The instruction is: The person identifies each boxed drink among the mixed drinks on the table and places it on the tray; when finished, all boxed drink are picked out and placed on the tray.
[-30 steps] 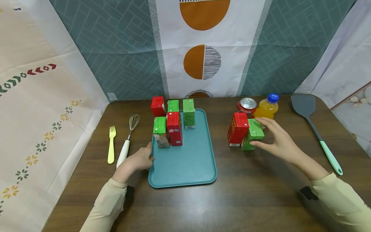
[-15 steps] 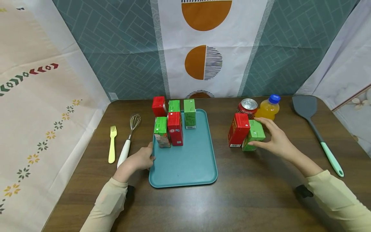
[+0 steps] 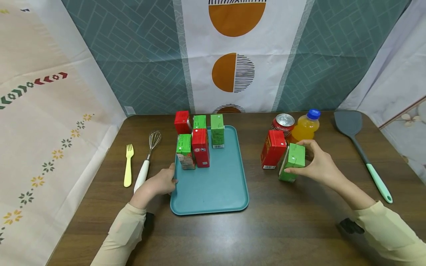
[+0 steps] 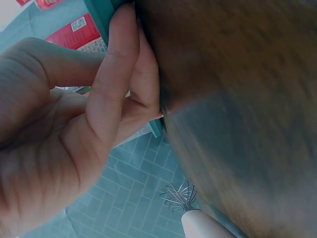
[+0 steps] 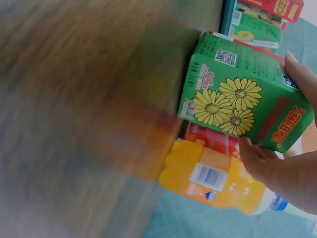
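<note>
My right hand (image 3: 317,164) grips a green drink carton (image 3: 294,157) between thumb and fingers; yellow flowers show on its side in the right wrist view. The carton leans a little beside a red drink carton (image 3: 273,149). At the left edge of a teal tray (image 3: 213,192), my left hand (image 3: 159,182) pinches the rim, its fingers low against the table in the left wrist view. Toward the tray's back left stand a green carton (image 3: 185,151), a red carton (image 3: 200,149), another green carton (image 3: 217,131) and more cartons behind.
Behind the right-hand cartons are a soda can (image 3: 283,123) and an orange drink bottle (image 3: 306,125) with a blue cap. A grey spatula (image 3: 362,147) lies at the far right. Left of the tray are a whisk (image 3: 143,171) and a yellow fork (image 3: 128,166).
My right hand has closed on the green carton and drawn it slightly toward me, tilting it away from the bottle. The left hand and tray stay where they were.
</note>
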